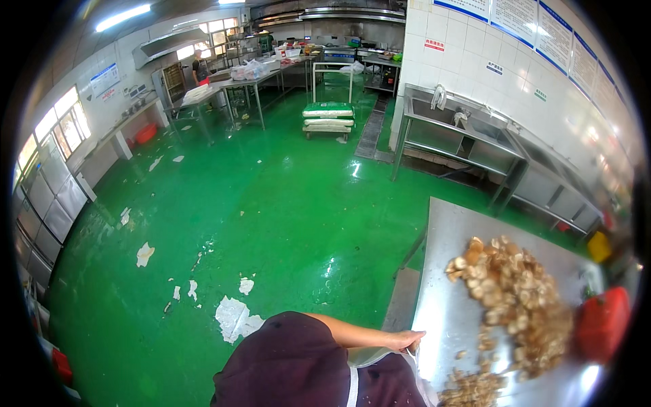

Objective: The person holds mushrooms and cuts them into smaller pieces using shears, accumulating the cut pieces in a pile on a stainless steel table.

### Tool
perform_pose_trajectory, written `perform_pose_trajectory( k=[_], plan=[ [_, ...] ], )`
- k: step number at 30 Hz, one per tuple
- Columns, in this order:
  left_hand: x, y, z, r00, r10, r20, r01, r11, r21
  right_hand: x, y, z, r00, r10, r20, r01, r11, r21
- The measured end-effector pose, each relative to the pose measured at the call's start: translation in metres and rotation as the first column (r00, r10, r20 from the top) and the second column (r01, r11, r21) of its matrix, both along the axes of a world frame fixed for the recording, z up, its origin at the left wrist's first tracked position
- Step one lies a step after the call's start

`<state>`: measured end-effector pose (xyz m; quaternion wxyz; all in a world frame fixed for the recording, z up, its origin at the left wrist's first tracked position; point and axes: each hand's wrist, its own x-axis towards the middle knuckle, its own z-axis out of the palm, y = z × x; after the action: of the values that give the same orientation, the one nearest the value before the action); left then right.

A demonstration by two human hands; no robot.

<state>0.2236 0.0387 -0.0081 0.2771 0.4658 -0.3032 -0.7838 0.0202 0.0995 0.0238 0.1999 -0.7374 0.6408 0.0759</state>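
My left hand (405,340) is beside the near left edge of a stainless steel table (442,315), next to a translucent apron (374,356). Its fingers are bent and partly hidden, so I cannot make out whether they grip the apron's edge or something else. My right hand is out of view. A large heap of brown mushrooms (513,290), some looking cut, spreads over the tabletop, blurred on the right. Closer to me lies a smaller pile of mushroom pieces (473,389). A red plastic container (603,325) stands at the far right.
Stainless steel sinks (437,127) line the tiled wall. A trolley loaded with sacks (328,119) stands on the green floor (285,203), near a drain grate (371,132). White patches (234,318) mark the floor. Another person (200,68) is beside the distant worktables (254,81).
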Motion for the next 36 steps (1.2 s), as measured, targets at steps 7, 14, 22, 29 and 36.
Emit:
perform_pose_trajectory(
  k=[7, 14, 22, 29, 36],
  plan=[
    [-0.005, 0.004, 0.0, 0.996, -0.087, 0.005, 0.086, 0.994, 0.071, -0.004, 0.021, 0.006, 0.994, -0.092, 0.058, 0.095, 0.994, -0.053],
    [0.002, -0.012, 0.04, 0.943, 0.195, -0.27, -0.192, 0.981, 0.039, 0.014, 0.023, 0.075, 0.921, -0.206, 0.33, 0.254, 0.961, -0.109],
    [-0.011, -0.043, 0.08, 0.899, 0.026, -0.438, -0.038, 0.999, -0.019, -0.012, 0.015, 0.094, 0.943, -0.178, 0.281, 0.261, 0.919, -0.295],
    [-0.012, -0.03, 0.071, 0.959, 0.135, -0.25, -0.176, 0.973, -0.149, -0.003, 0.021, 0.09, 0.945, -0.211, 0.252, 0.269, 0.936, -0.226],
    [-0.031, -0.033, 0.051, 0.996, 0.007, -0.088, -0.018, 0.991, -0.132, -0.007, 0.019, 0.064, 0.95, -0.229, 0.211, 0.27, 0.944, -0.191]
  ],
)
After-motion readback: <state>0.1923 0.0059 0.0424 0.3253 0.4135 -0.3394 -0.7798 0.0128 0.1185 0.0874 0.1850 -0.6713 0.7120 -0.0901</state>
